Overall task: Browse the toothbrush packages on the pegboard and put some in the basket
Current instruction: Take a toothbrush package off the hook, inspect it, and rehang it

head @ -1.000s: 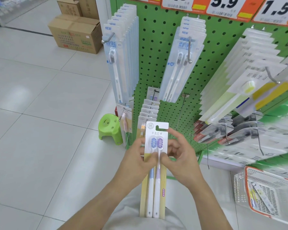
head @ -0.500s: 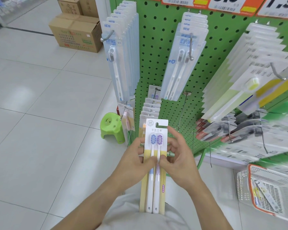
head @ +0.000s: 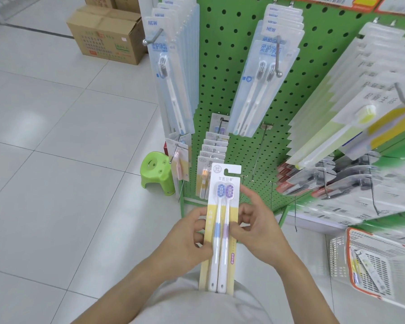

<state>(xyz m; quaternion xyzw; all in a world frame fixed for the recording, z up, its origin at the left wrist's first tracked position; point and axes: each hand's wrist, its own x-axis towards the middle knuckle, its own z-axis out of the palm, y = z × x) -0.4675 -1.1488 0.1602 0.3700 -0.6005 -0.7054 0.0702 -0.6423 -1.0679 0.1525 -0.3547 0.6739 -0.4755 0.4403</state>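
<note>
Green plastic stool (head: pixel 156 172) on tiled floor (head: pixel 56 160); cardboard boxes (head: pixel 108 36) far behind.

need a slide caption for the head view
Both hands hold a two-toothbrush pack before the green pegboard; basket at right.

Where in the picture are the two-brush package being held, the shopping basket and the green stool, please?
two-brush package (head: pixel 222 225): head view, on the blister's middle.
shopping basket (head: pixel 348 258): head view, on its orange rim.
green stool (head: pixel 156 170): head view, on its seat.

Basket (head: pixel 384 260) cut by right edge; package (head: pixel 222 230) print unreadably small
</note>
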